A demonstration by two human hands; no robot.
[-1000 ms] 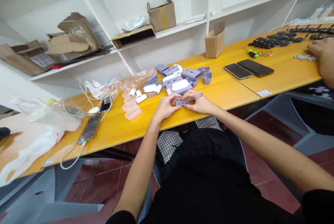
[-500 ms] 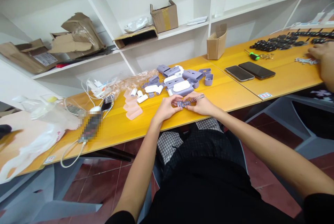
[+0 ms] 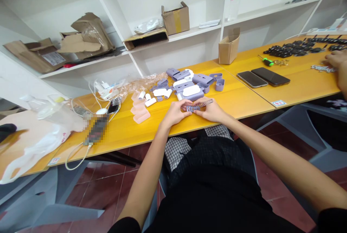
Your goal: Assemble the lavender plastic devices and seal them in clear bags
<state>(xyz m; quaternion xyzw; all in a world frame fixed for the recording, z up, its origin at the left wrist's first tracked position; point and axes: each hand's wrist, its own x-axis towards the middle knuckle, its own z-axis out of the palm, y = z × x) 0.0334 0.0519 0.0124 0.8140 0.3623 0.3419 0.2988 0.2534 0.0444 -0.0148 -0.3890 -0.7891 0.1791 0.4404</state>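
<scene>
Close to the table's front edge, my left hand (image 3: 175, 113) pinches a small purple-grey plastic part (image 3: 190, 109). My right hand (image 3: 210, 111) is closed on a copper-coloured coil spring (image 3: 204, 103), which reaches over its fingers toward that part. The fingers hide where spring and part come together. Just beyond both hands lie purple-grey plastic housings (image 3: 204, 79), one with a white oval panel (image 3: 191, 90) on top.
Pink trays (image 3: 141, 115) and white pieces (image 3: 150, 101) lie to the left, near crumpled clear plastic. Two phones (image 3: 270, 76), a green-black screwdriver (image 3: 268, 62) and black parts (image 3: 283, 47) are to the right. Another person's hand (image 3: 337, 61) touches small metal pieces (image 3: 322, 68).
The view has shifted slightly, so the scene sits a little further right and lower. Both hands keep their hold, with only small finger movement around the spring and the part.
</scene>
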